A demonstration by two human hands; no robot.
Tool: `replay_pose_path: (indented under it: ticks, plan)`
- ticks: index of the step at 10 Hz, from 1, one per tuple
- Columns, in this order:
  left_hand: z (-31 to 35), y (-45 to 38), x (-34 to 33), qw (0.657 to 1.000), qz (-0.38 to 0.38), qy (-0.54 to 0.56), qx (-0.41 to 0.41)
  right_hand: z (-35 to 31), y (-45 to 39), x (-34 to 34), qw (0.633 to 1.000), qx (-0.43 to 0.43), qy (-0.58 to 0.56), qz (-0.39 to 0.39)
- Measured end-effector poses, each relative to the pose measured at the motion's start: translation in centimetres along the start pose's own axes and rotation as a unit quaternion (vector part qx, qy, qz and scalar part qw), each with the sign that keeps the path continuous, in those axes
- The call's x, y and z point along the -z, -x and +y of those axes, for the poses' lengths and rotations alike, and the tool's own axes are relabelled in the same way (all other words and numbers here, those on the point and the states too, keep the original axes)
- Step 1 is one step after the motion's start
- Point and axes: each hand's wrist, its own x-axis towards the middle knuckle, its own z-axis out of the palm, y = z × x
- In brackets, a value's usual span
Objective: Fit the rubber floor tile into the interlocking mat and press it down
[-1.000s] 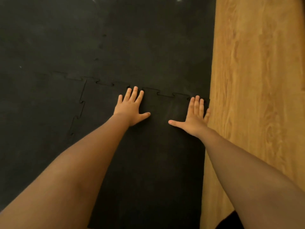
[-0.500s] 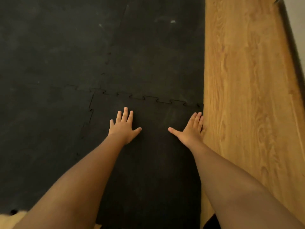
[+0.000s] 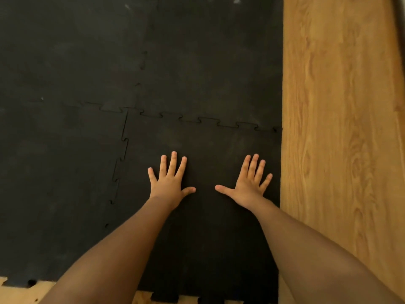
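A black rubber floor tile lies in the near right corner of the black interlocking mat. Its toothed far edge and left edge sit meshed with the neighbouring tiles. My left hand rests flat on the tile, palm down, fingers spread. My right hand lies flat beside it, nearer the tile's right edge, fingers spread too. Neither hand holds anything.
Wooden floor runs along the mat's right side and shows below its near toothed edge. A dark skirting strip is at the top right. More mat tiles extend far and left.
Both hands have slid back toward me from the tile's far seam to its middle, staying flat. The camera has pulled back, showing more of the mat's near edge.
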Motion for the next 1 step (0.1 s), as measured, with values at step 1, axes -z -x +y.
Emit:
replay_pose_path:
  ticks: [1]
  plan:
    - [-0.19, 0.71, 1.43, 1.0, -0.011, 0.009, -0.008, 0.65, 0.21, 1.0, 0.999, 0.014, 0.008, -0.032]
